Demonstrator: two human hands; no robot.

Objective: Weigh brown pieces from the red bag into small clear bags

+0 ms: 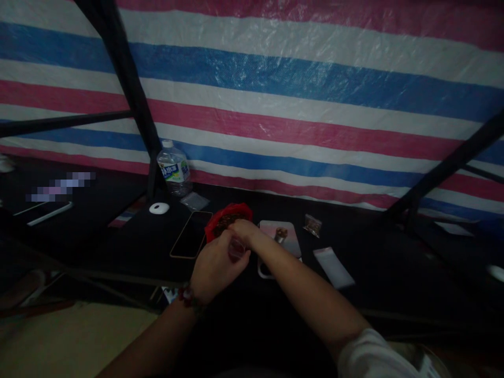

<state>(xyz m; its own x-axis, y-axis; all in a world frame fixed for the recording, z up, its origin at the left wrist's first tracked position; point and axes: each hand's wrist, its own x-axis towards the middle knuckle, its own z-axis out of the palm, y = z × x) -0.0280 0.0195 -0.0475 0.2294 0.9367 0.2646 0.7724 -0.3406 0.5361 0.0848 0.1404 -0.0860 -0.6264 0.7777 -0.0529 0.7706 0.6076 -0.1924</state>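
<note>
My left hand [216, 265] is closed round a small clear plastic bag [237, 249], its mouth facing up. Just beyond it, a red bag [243, 210] lies open on the black table, with small brown pieces [227, 221] inside. My right hand [244, 231] reaches over the near edge of the red bag, beside the left fingers; its own fingertips are hidden. Under my right forearm sits a flat, pale-topped device [291, 244], perhaps a scale. On it is a small clear container [281, 235] with brown pieces.
Left of the red bag lie a phone [192, 234], a round white object [159, 208] and a clear packet [195, 201]. A plastic bottle [174, 168] stands behind. To the right are a filled small bag [312, 225] and flat clear bags [334, 268]. Dark frame posts [132, 89] flank the table.
</note>
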